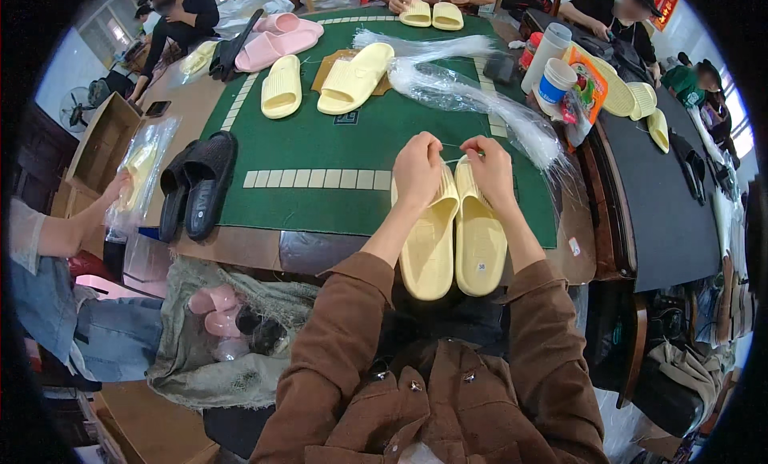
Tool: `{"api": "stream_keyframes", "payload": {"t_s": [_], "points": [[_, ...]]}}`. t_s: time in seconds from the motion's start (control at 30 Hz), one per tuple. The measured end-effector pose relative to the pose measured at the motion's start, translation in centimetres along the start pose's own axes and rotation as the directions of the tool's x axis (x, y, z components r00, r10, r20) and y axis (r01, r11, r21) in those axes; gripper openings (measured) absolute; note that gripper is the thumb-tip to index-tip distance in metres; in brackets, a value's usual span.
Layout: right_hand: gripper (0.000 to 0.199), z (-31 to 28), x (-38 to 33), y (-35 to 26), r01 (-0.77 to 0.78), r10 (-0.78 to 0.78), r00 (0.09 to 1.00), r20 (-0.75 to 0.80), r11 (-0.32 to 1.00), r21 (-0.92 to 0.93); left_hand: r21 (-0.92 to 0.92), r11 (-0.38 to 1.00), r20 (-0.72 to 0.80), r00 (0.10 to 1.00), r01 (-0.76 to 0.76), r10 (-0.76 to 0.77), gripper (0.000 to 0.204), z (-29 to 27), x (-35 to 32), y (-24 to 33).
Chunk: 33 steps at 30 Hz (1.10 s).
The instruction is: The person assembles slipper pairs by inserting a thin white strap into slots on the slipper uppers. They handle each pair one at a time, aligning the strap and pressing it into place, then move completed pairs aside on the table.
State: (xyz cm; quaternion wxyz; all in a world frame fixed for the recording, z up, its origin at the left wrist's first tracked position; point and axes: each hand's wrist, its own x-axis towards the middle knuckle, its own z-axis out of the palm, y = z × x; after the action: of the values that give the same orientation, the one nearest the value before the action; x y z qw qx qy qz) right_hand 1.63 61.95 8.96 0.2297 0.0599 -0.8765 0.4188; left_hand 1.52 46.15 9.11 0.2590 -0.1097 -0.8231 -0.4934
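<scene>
A pair of pale yellow slippers (430, 248) stands side by side at the table's near edge, heels toward me, with a small white sticker in the right one. Over their toe ends my left hand (418, 172) is closed in a pinch. Across from it my right hand (490, 170) pinches too, fingertips apart from the left's. Between them runs a thin pale plastic tie (451, 159), above the slippers' straps. Part of the straps is hidden by my hands. Beyond lies a long bundle of clear plastic ties (464, 88) in a see-through wrapper.
More yellow slippers (356, 78), pink slippers (276, 44) and black slippers (210, 184) lie on the green mat (304, 144), near a row of cream tiles (312, 179). Co-workers sit around; one handles a bagged slipper at left. A sack (180, 352) hangs below the table.
</scene>
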Motion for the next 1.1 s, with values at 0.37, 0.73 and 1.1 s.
{"api": "stream_keyframes", "payload": {"t_s": [0.37, 0.73, 1.1], "points": [[0.012, 0.3, 0.1, 0.5, -0.020, 0.023, 0.998, -0.063, 0.999, 0.045, 0.025, 0.976, 0.037, 0.976, -0.217, 0.216, 0.010, -2.2, 0.8, 1.6], [0.013, -1.6, 0.3, 0.7, -0.219, 0.330, 0.935, -0.132, 0.827, 0.519, 0.064, 0.980, 0.502, 0.855, -0.188, 0.131, 0.031, -8.2, -10.7, 7.6], [0.010, -1.4, -0.1, -0.6, -0.033, 0.219, 0.933, -0.286, 0.843, 0.537, 0.372, 0.858, 0.468, 0.870, -0.353, 0.155, 0.047, -3.2, -11.2, 7.3]]}}
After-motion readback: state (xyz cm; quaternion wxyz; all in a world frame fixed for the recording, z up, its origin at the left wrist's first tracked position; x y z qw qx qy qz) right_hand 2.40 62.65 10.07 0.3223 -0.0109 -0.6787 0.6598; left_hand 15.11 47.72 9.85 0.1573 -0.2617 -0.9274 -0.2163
